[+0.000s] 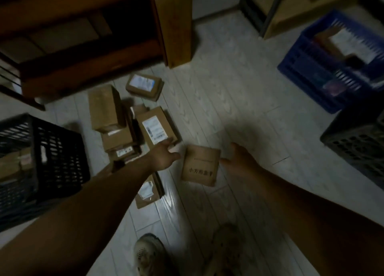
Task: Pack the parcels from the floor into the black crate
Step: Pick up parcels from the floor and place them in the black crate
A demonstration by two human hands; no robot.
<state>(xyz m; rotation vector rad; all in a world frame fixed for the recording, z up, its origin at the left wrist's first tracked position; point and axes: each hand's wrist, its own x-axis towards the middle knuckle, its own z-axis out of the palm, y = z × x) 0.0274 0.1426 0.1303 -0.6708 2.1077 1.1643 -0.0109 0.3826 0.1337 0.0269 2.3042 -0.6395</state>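
- Down in the head view, the left hand [164,156] is stretching forward over a pale plank floor [228,78] with its fingers straight and spread, holding nothing
- Its fingertips are lying over the near corner of a labelled parcel [155,126], though whether they are touching it cannot be told
- The right hand [242,157] is hanging loose and wide too, gripping nothing, with its thumb pointing at the right edge of a flat brown parcel [200,165]
- That flat brown parcel, printed with dark characters, is sitting between the two hands and just beside each; contact with either cannot be made out
- More cardboard parcels are lying in a loose pile [108,109] on the floor ahead of the left hand, several leaning on one another
- A white-labelled parcel [144,86] is lying a little apart behind the pile, and a torn-label parcel [148,190] is showing beside the left forearm
- The black crate [58,151] is standing on the floor at the left, near the pile, with brown boxes [12,163] showing inside it
- A blue crate [311,67] is standing well apart at the upper right — blurred — with a dark crate [357,142] near it at the right edge
- A wooden shelf unit [93,47] is standing behind the pile, and two shoes [145,253] are showing at the bottom edge
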